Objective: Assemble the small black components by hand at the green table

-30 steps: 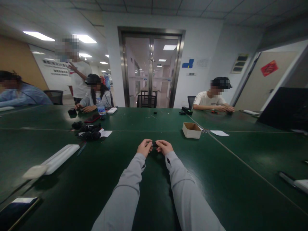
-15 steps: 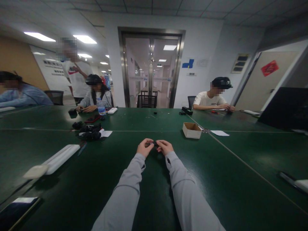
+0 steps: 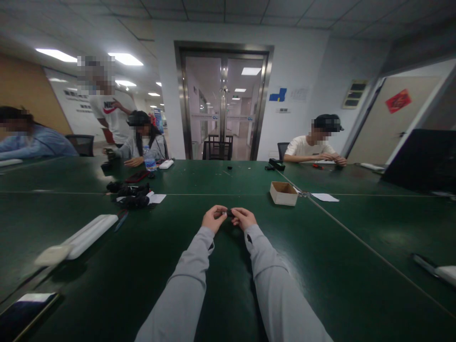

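Both arms reach forward over the green table (image 3: 228, 294), in light grey sleeves. My left hand (image 3: 213, 218) is closed, with thumb and fingers pinching one end of a small black object (image 3: 229, 213). The other end is in a pinch of my right hand (image 3: 244, 218). The object spans the narrow gap between the fingertips, just above the table. It is mostly covered by the fingers and too small to tell its kind. An open cardboard box (image 3: 284, 198) stands beyond my right hand.
To the left lie a white power strip (image 3: 90, 237), a phone (image 3: 26, 311) and a heap of black straps (image 3: 131, 194). A water bottle (image 3: 149, 159) stands farther back. Paper (image 3: 325, 197) lies right of the box. Several people are around the far side of the table.
My hands stay almost in place, with slightly more of the black object showing between them. Across the table, a seated person at the left has raised one hand holding something dark.
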Demonstrator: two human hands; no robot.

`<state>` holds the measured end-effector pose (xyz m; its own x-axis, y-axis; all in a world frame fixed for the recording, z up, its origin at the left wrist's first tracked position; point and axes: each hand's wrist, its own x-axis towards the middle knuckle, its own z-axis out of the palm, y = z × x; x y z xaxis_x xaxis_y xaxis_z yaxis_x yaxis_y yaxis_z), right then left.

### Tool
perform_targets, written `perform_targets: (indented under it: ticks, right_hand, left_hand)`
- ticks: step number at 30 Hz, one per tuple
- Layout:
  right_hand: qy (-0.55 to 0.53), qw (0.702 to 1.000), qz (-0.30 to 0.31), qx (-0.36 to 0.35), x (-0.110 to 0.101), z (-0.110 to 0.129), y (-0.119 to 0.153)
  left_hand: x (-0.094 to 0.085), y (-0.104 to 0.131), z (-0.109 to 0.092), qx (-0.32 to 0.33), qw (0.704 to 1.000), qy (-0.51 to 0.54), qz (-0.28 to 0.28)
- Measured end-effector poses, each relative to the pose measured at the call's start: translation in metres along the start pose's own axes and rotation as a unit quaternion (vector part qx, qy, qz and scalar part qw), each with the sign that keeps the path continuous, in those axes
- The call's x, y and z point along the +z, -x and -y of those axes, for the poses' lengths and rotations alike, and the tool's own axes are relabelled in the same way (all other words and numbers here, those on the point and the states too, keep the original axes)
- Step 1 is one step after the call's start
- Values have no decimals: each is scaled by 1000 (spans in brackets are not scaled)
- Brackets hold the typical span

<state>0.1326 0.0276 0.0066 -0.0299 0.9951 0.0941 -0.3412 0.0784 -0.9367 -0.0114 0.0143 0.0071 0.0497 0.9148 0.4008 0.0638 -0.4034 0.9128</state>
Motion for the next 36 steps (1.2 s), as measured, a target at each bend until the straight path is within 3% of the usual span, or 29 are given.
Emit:
perform_targets:
  ticks: [9,14,21,28,36]
  right_hand:
    - [3,1000,3,10,1,2,3]
    - [14,1000,-5,9,1,2,2]
    - [13,1000,2,-2,0,-1,1]
    - [11,1000,-1,1,0,-1,0]
    - [4,1000,-8,13,1,0,0]
  left_hand:
    - [2,0,-1,-29,999,0,-21]
    - [1,3,-10,-13,1000,22,-10]
    - [3,3,-9,-115,993,18,-22]
    - [2,3,-12,-24,999,15,-38]
    - [1,1,-9,-29,997,67,-10]
